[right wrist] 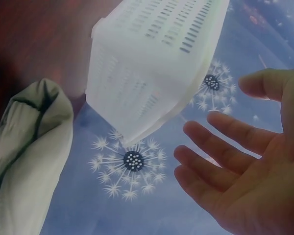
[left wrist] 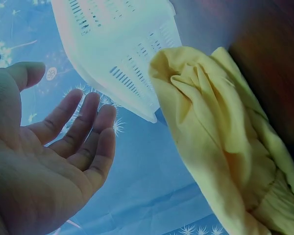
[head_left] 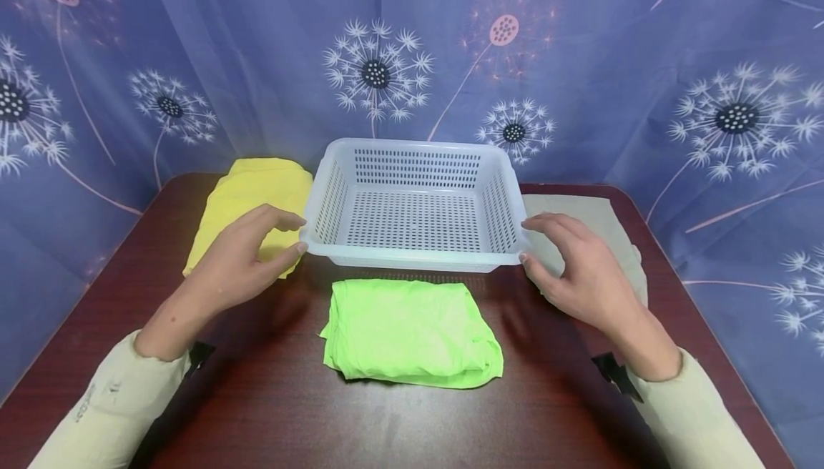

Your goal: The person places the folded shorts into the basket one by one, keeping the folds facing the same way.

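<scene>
A white plastic basket [head_left: 412, 256] with slotted walls stands at the back middle of the table, nothing inside it. My left hand [head_left: 241, 258] is at its left end, fingers loosely bent, thumb apart. On the other end, my right hand [head_left: 579, 269] mirrors this with spread thumb and fingers. Both wrist views show a gap between the left palm [left wrist: 49, 161], the right palm [right wrist: 255, 181] and the basket. In front of the basket lies a folded bright green cloth [head_left: 412, 333]. A folded yellow cloth [head_left: 257, 186] lies beyond my left hand, a folded grey cloth [head_left: 579, 206] beyond my right.
The dark reddish-brown table [head_left: 399, 426] carries all these things. Behind it and at both sides hangs a blue curtain [head_left: 270, 47] with dandelion prints, close to the basket's far wall.
</scene>
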Available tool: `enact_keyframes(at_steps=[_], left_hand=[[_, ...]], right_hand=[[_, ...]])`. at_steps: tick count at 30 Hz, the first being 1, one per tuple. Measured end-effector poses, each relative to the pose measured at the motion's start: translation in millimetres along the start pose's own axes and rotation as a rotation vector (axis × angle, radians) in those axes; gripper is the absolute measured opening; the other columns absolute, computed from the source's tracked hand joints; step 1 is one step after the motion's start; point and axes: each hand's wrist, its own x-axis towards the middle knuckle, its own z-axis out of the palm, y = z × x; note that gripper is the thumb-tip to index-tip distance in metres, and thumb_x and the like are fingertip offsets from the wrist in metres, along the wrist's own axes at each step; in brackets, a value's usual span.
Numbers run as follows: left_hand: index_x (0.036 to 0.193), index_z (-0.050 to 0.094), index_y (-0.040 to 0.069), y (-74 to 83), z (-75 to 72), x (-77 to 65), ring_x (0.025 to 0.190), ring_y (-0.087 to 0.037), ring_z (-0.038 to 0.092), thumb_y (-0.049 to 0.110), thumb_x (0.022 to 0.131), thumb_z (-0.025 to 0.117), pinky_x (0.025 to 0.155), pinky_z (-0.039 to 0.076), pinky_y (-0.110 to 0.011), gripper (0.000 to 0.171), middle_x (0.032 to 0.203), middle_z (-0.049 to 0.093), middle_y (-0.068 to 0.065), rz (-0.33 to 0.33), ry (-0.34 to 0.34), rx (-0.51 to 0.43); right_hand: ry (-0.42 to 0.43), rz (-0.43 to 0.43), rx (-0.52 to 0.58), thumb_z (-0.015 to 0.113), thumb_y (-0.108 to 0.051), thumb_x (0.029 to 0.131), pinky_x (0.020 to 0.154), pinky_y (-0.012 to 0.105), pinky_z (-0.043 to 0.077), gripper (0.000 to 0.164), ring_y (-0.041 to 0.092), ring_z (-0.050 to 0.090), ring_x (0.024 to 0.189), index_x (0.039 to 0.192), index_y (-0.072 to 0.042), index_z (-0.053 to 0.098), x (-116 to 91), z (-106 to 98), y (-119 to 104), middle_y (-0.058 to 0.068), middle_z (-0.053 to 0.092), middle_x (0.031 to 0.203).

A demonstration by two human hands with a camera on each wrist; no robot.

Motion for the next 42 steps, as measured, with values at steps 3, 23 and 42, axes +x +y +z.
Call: enact_keyframes(at_steps=[3, 23, 42], left_hand=[[0.127, 0.07, 0.011, 2.1, 0.6, -0.8, 0.119, -0.022, 0.063, 0.023, 0.098, 0.077, 0.101, 0.049, -0.046, 0.032, 0.122, 0.069, -0.001, 0.013, 0.001, 0.001], [0.124, 0.07, 0.018, 26.8, 3.6, -6.5, 0.114, -0.013, 0.063, 0.02, 0.095, 0.082, 0.1, 0.05, -0.041, 0.032, 0.12, 0.069, 0.004, 0.142, 0.01, -0.002], [0.127, 0.07, 0.015, 38.1, 7.1, -10.1, 0.106, -0.008, 0.065, 0.021, 0.095, 0.082, 0.091, 0.055, -0.04, 0.034, 0.118, 0.07, 0.007, 0.182, -0.015, 0.014]], right_hand=[[0.003, -0.015, 0.001, 0.077, -0.012, 0.09, 0.104, 0.052, 0.047, 0.04, 0.035, 0.063, 0.123, 0.127, 0.001, 0.069, -1, 0, -4, 0.016, 0.068, 0.13], [-0.017, -0.099, 0.016, 0.078, -0.017, 0.089, 0.107, 0.046, 0.045, 0.047, 0.031, 0.061, 0.127, 0.132, -0.001, 0.068, -4, -2, -27, 0.014, 0.068, 0.133], [-0.033, -0.115, 0.045, 0.08, -0.018, 0.09, 0.097, 0.04, 0.048, 0.042, 0.023, 0.063, 0.113, 0.128, -0.005, 0.07, -6, -2, -40, 0.004, 0.071, 0.121]])
